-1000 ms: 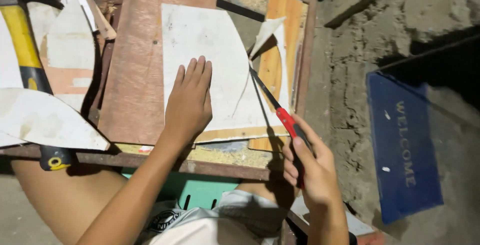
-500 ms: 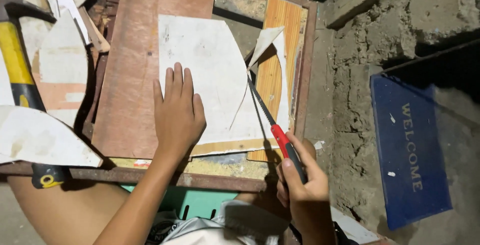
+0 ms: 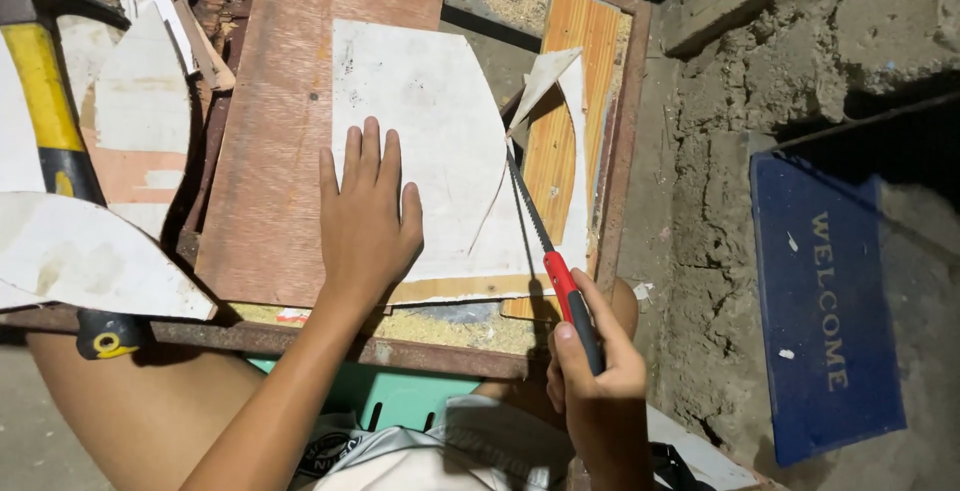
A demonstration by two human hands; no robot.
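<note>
My left hand [image 3: 367, 221] lies flat, fingers spread, on a white-faced board [image 3: 420, 121] that rests on a brown plywood sheet [image 3: 290, 81]. In my right hand [image 3: 595, 381] is a small saw with a red and black handle [image 3: 572, 306]. Its thin blade [image 3: 525, 201] runs up into a curved cut along the white board's right side. A cut sliver [image 3: 545, 76] curls up at the top of the cut. Sawdust [image 3: 430, 323] lies under the board's near edge.
A rusty metal frame [image 3: 625, 131] bounds the work surface. A yellow-handled hammer [image 3: 45, 101] lies at left over white offcuts [image 3: 90, 261]. An orange wood strip [image 3: 560, 131] sits under the cut. Rough concrete ground and a blue doormat [image 3: 825, 311] are at right.
My right hand has drawn the saw back toward me, down the cut. My left hand slid slightly nearer on the white board and still presses it flat.
</note>
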